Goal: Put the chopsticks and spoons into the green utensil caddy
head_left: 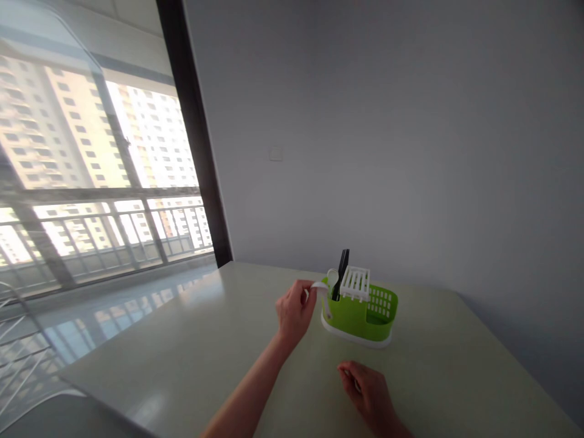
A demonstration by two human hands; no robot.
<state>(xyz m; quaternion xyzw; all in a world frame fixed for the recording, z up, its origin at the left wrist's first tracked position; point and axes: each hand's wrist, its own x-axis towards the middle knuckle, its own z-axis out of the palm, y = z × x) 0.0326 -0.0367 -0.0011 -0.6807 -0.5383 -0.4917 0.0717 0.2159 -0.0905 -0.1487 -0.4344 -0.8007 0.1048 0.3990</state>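
Observation:
A green and white plastic kitchen caddy point(349, 322) stands on the table. My left hand point(294, 309) is closed in a pinch on its white handle point(322, 290), which is swung out to the left of the caddy and runs down to its front side. White spoons point(332, 278) and black chopsticks point(343, 267) stand upright in the left compartment. A white slatted rack point(356, 282) sits over the middle. My right hand point(365, 389) is curled closed in front of the caddy, apart from it, with nothing visible in its fingers.
The pale table point(191, 340) reaches back to a grey wall point(387, 134) with a switch plate point(275, 153). A large window point(104, 152) with a railing is on the left. A grey chair back point(68, 417) shows at the lower left, beside the table's edge.

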